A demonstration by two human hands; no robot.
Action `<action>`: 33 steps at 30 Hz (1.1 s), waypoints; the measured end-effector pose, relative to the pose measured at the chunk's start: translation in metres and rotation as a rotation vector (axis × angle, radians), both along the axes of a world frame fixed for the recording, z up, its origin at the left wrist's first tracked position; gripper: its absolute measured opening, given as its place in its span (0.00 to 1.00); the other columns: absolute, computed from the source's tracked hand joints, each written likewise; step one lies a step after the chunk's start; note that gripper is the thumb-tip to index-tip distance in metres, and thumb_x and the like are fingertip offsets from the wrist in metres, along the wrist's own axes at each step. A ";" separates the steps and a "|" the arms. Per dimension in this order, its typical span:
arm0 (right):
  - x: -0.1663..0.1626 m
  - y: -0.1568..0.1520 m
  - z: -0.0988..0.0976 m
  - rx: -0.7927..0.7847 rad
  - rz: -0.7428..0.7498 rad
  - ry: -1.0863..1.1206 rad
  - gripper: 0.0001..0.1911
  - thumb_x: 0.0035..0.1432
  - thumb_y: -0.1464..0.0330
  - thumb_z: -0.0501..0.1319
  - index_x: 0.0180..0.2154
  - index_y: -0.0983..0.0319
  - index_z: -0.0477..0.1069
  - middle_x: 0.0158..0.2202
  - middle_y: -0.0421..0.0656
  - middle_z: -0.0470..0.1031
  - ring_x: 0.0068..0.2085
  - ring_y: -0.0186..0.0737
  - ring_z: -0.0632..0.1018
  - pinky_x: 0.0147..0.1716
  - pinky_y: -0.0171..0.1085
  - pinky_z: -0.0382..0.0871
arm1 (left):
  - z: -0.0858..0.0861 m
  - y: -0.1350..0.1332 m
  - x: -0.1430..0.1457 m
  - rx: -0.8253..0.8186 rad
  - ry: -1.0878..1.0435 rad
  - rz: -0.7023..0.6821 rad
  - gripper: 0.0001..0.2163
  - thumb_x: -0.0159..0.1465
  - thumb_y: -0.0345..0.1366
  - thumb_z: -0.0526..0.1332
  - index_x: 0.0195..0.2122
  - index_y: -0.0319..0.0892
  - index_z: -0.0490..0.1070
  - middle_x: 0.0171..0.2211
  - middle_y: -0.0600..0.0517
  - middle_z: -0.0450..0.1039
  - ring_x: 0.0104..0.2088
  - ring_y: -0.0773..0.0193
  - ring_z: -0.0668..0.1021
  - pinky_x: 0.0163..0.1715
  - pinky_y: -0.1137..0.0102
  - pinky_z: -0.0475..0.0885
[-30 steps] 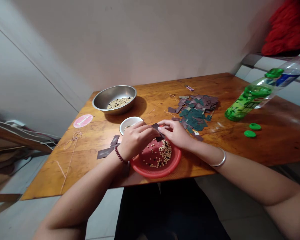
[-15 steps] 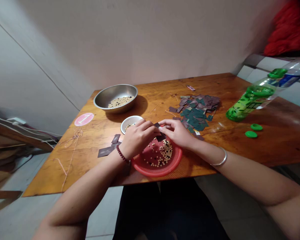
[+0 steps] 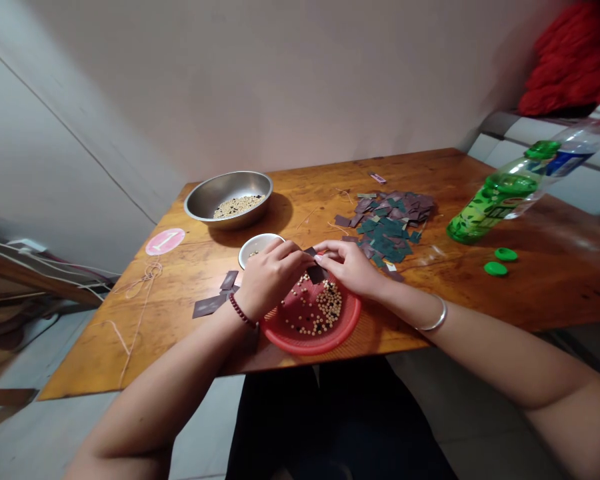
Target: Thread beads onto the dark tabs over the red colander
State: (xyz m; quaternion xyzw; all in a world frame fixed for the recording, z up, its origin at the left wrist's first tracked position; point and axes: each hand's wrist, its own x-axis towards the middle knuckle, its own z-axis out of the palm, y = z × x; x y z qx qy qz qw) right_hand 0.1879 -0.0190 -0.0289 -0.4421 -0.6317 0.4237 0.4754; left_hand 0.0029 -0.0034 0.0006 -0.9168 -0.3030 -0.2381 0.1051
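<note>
Over the red mesh basket, both my hands are closed on a small dark rectangular piece, whose material I cannot make out. My left hand, with dark beads at the wrist, bends its fingers over the piece's left side; its fingertips are partly hidden. From the other side my right hand pinches it between thumb and fingers. Small round beige and black beads or beans lie in the basket beneath. Partly behind my left hand stands a white bowl with similar grains in it.
A steel bowl of beige and black grains stands at the back left. Dark brown and green pieces are heaped right of centre. More dark pieces lie left, near a pink number disc and string. A green bottle stands right.
The view has shifted slightly. Both hands stay closed on the dark piece above the basket, and a little more of its face shows now.
</note>
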 end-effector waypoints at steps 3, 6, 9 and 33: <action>0.000 0.000 0.000 0.006 0.018 0.006 0.10 0.55 0.71 0.58 0.39 0.66 0.72 0.36 0.46 0.78 0.34 0.36 0.78 0.36 0.35 0.72 | -0.001 0.000 0.000 0.004 -0.023 0.028 0.08 0.64 0.41 0.57 0.36 0.44 0.73 0.33 0.52 0.72 0.36 0.64 0.69 0.40 0.69 0.66; 0.000 0.001 0.000 0.003 0.028 0.001 0.10 0.55 0.71 0.58 0.39 0.66 0.73 0.35 0.46 0.78 0.33 0.36 0.78 0.35 0.35 0.71 | -0.001 0.001 0.000 0.007 -0.030 0.044 0.08 0.63 0.41 0.58 0.35 0.44 0.72 0.33 0.52 0.72 0.35 0.64 0.69 0.40 0.68 0.65; 0.000 0.001 0.000 0.003 0.031 -0.001 0.10 0.55 0.71 0.57 0.39 0.66 0.73 0.34 0.45 0.78 0.33 0.36 0.78 0.35 0.35 0.71 | -0.001 0.001 0.000 0.009 -0.015 0.040 0.08 0.64 0.41 0.57 0.35 0.44 0.72 0.33 0.52 0.72 0.35 0.64 0.69 0.40 0.68 0.65; -0.002 -0.001 0.004 0.010 0.019 0.014 0.09 0.54 0.72 0.58 0.39 0.66 0.72 0.39 0.48 0.78 0.36 0.38 0.79 0.39 0.38 0.73 | -0.001 -0.003 0.002 0.061 -0.032 -0.082 0.06 0.66 0.36 0.54 0.37 0.42 0.68 0.28 0.54 0.72 0.30 0.68 0.71 0.32 0.72 0.64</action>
